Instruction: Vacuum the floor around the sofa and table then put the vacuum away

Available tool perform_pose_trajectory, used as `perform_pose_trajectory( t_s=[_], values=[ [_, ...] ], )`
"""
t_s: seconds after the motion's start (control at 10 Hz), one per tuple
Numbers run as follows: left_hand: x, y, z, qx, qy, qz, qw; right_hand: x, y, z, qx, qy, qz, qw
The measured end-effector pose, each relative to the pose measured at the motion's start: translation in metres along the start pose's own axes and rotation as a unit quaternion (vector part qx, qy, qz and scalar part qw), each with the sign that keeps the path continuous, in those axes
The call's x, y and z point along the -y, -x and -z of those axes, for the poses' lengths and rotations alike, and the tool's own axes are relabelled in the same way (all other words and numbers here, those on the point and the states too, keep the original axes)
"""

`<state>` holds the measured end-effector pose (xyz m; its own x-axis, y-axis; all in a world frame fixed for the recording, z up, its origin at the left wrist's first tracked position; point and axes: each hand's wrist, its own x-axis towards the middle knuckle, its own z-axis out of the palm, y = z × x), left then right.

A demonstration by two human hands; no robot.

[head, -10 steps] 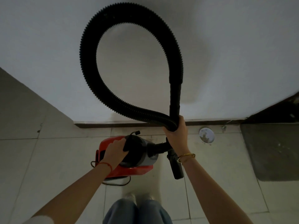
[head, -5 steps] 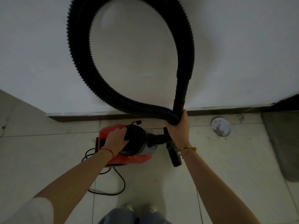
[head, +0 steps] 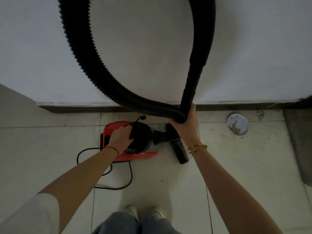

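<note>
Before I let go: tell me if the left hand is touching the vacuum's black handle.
Touching. The head view shows the left hand with fingers curled over the black handle atop the red vacuum, no gap visible.

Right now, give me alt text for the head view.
A person's left hand grips the top of a red vacuum on the tiled floor by a white wall. The right hand holds its looped black hose, with a power cord trailing behind.

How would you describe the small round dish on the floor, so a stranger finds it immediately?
Follow the dark baseboard along the white wall to the right. Just in front of it, on the pale tiles, lies a small round dish, the only round white object, holding brownish crumbs.
</note>
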<state>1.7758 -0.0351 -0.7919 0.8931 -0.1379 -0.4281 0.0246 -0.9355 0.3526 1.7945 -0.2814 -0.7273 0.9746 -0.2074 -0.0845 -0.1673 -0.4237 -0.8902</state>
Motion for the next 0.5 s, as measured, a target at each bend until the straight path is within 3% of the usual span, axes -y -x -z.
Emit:
perform_pose_trajectory(
  t_s=[0.4,0.5],
  values=[
    [-0.019,0.018,0.000,-0.032,-0.045,0.012,0.998,-0.014,0.019,0.020,0.049,0.084,0.003,0.995],
    [-0.014,0.030,-0.003,-0.059,-0.039,0.013,0.997,-0.007,0.027,0.028,0.077,0.165,-0.032,0.983]
  ],
)
